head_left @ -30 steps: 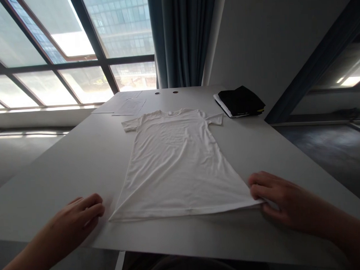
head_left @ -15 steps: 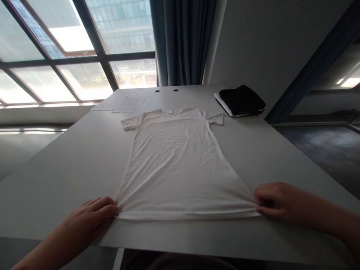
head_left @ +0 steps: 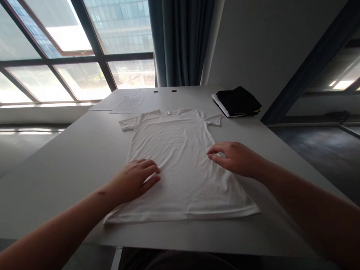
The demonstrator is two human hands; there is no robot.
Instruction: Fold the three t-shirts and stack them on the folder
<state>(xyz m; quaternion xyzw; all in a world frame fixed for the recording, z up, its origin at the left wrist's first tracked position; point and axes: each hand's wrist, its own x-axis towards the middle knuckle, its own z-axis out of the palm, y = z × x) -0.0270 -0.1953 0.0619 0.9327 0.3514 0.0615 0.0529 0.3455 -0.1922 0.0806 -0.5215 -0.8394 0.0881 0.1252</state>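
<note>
Head view: white table (head_left: 68,162), pale T-shirt (head_left: 182,194) lying flat on it, neck at twelve. Light, even fingertip contact best avoids dragging thin, creased cloth. Left hand (head_left: 134,179) at nine, fingers loosely spread; right hand (head_left: 241,158) at three, fingers near thumb, pinch unclear. Tabletop extends beyond nine; near edge at six; black folder (head_left: 239,102) at one.

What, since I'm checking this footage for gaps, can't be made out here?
All in the head view:
- Underside of the shirt: faces the table
- Print on the papers: too small
- Whether the right hand pinches the shirt: fingertips blurred
- Dark shape at bottom: cut off by the edge
</note>
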